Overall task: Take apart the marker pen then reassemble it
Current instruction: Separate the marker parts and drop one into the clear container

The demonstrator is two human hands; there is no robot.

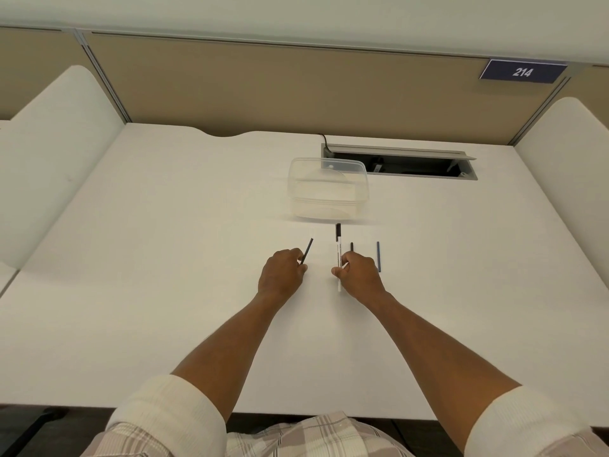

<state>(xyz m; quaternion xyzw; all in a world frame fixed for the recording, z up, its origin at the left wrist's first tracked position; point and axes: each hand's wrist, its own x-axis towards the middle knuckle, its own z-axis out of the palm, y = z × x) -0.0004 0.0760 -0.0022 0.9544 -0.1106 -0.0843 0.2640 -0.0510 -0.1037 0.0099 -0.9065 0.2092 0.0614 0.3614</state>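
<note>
The white marker barrel with a black tip end lies pointing away from me on the white desk. My right hand pinches its near half. My left hand holds a thin dark rod, tilted up and to the right, apart from the barrel. A short dark piece shows just above my right hand's knuckles; its near end is hidden. A thin dark stick lies on the desk to the right of that hand.
A clear plastic container with its lid stands just beyond the marker. Behind it is an open cable tray set in the desk. White side panels flank the desk; a tan partition with a "214" sign rises at the back.
</note>
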